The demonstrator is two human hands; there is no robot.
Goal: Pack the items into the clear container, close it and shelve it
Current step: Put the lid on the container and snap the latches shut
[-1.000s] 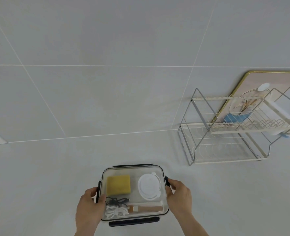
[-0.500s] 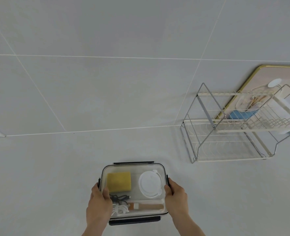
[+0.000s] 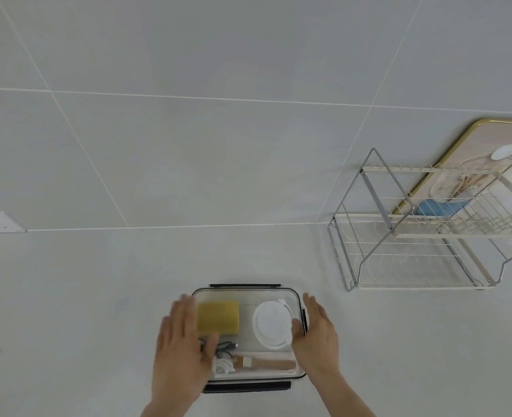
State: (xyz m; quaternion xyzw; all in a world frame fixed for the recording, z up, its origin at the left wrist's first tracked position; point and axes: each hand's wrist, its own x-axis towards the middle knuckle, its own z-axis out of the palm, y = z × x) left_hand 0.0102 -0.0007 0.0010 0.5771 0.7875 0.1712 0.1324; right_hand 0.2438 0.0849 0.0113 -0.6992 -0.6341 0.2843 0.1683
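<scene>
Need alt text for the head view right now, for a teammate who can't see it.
Two open hands, left hand and right hand, flank a clear container on a pale counter, lid on. Inside are a yellow sponge, a white disc, cables and a brush. A wire rack stands to the right.

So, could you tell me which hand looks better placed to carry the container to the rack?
Probably the right hand: it sits at the container edge nearest the rack. The left hand covers the far side.
</scene>
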